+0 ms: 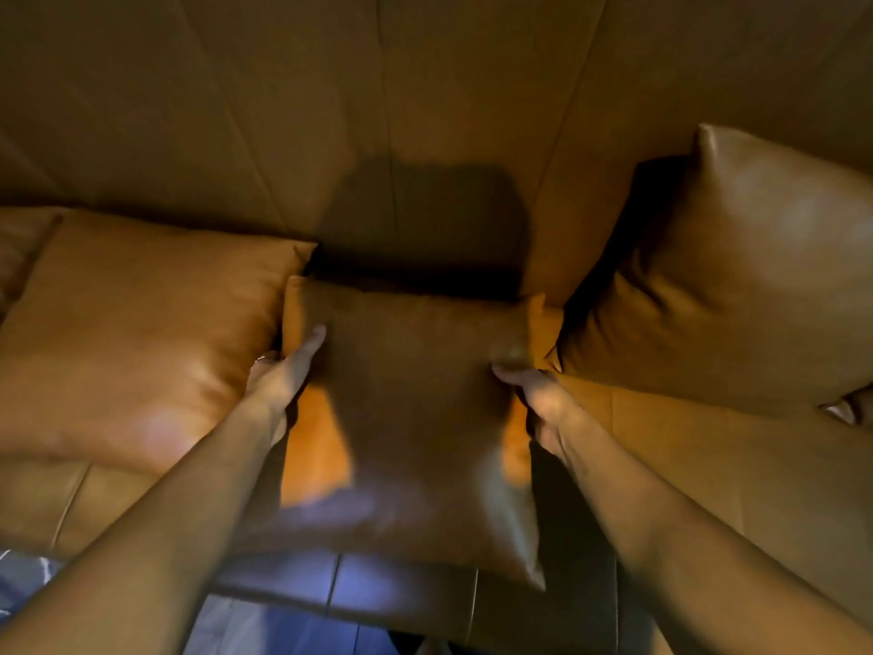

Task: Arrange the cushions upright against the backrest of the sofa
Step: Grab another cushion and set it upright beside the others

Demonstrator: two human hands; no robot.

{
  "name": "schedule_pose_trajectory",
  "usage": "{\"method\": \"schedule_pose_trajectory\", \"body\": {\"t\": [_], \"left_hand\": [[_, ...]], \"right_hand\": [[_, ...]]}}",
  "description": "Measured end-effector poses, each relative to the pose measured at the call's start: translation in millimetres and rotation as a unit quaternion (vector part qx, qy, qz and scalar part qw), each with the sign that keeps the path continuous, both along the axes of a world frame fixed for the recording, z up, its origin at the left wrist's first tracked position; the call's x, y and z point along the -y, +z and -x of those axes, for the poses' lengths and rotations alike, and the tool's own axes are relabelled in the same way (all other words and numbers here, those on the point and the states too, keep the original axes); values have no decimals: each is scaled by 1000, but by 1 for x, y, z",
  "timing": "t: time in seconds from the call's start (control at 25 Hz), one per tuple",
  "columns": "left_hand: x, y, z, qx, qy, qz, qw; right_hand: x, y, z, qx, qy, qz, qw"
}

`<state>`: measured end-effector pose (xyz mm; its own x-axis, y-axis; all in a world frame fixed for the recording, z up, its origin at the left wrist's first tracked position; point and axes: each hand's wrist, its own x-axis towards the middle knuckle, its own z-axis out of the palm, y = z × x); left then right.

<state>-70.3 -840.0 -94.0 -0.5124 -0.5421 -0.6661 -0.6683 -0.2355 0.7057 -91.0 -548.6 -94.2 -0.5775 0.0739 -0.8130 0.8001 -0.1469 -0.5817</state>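
Note:
A tan leather cushion (pixel 415 418) is in the middle, held over the sofa seat, its top edge toward the backrest (pixel 425 111). My left hand (pixel 283 371) grips its left edge, thumb on the front face. Its right edge is held by my right hand (pixel 538 394). A second cushion (pixel 141 333) lies to the left, leaning low near the backrest. A third cushion (pixel 737 286) stands at the right against the backrest, tilted.
The brown leather sofa seat (pixel 708 465) stretches under the cushions, with its front edge (pixel 378 602) near the bottom. Pale floor (pixel 264 631) shows below it. Another cushion edge (pixel 19 248) peeks in at the far left.

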Motion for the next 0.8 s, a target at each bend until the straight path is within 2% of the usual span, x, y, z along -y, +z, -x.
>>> {"method": "schedule_pose_trajectory", "body": {"t": [0.16,0.4,0.48,0.64,0.8], "left_hand": [[-8,27,22,-38,-21,16,999],[-14,98,71,-113,-16,8,993],[-10,111,83,-137,-16,-13,990],[-8,118,95,-126,-55,-62,988],[-4,119,108,-159,-19,-74,984]], "right_hand": [[-6,32,18,-33,-31,-5,999],[-12,92,61,-174,-10,-48,984],[-12,107,72,-184,-7,-35,982],[-7,117,82,-173,-3,-8,985],[0,121,94,-182,-42,17,982]]}}
